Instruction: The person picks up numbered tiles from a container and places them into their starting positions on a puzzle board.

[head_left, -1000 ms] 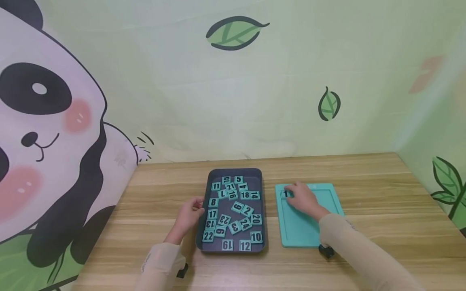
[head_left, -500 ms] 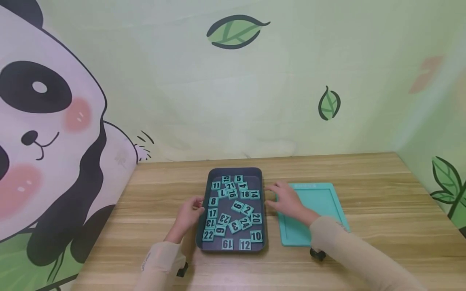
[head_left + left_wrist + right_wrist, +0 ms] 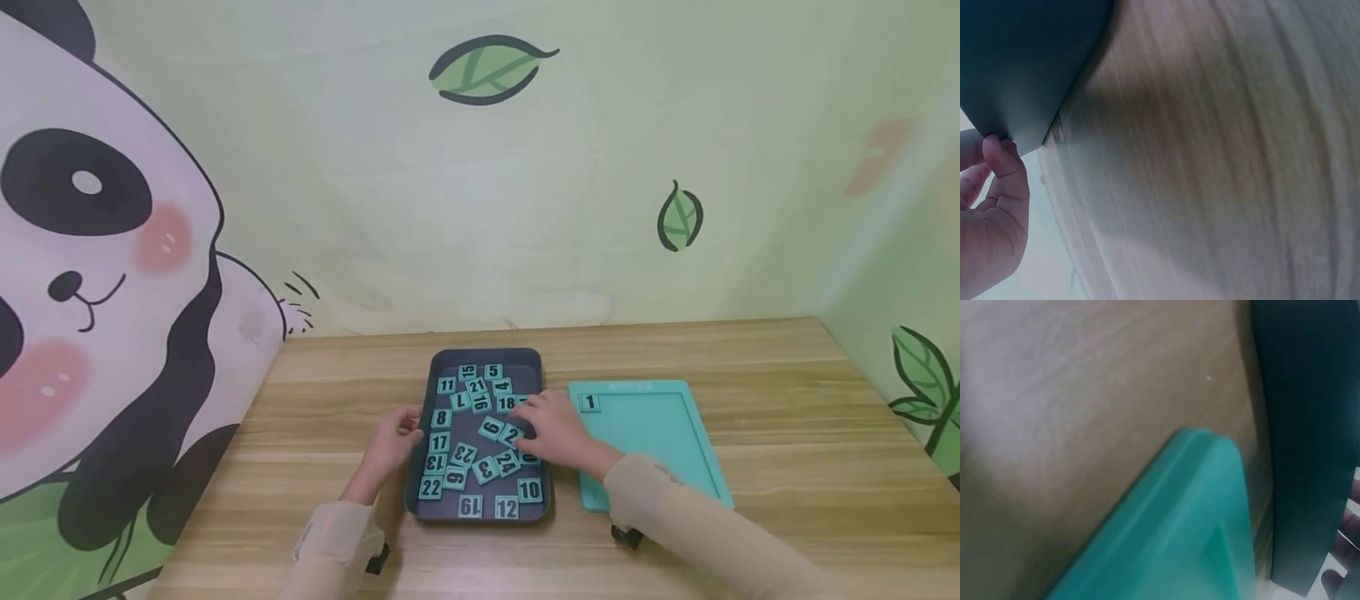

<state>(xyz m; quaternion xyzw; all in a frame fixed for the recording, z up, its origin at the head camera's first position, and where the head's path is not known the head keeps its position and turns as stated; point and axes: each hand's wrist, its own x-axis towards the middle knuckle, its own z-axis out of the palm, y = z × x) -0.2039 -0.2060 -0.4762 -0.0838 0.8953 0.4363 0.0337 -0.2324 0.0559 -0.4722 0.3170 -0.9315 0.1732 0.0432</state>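
Observation:
A dark tray (image 3: 450, 358) holds several teal number tiles, lying loose at different angles. My left hand (image 3: 390, 446) pinches the tray's left rim; in the left wrist view the thumb (image 3: 1002, 156) sits against its outer wall. Over the tray's right side, my right hand (image 3: 557, 429) reaches in, thumb and forefinger parted at the tile marked 2 (image 3: 510, 435). That hand partly covers the tiles marked 14 and 20. To the right lies a teal frame board (image 3: 645, 442) with the tile marked 1 (image 3: 590, 402) in its upper left corner.
Both tray and board lie on a wood-grain table (image 3: 352, 375), with a narrow gap between them. A wall cloth with a panda and leaves (image 3: 495, 71) stands behind the table. The right sleeve (image 3: 697, 517) crosses the board's lower left part.
My right hand has left the tile marked 1 on the board and moved left, over the tray to the tile marked 2. The left hand stays at the tray rim.

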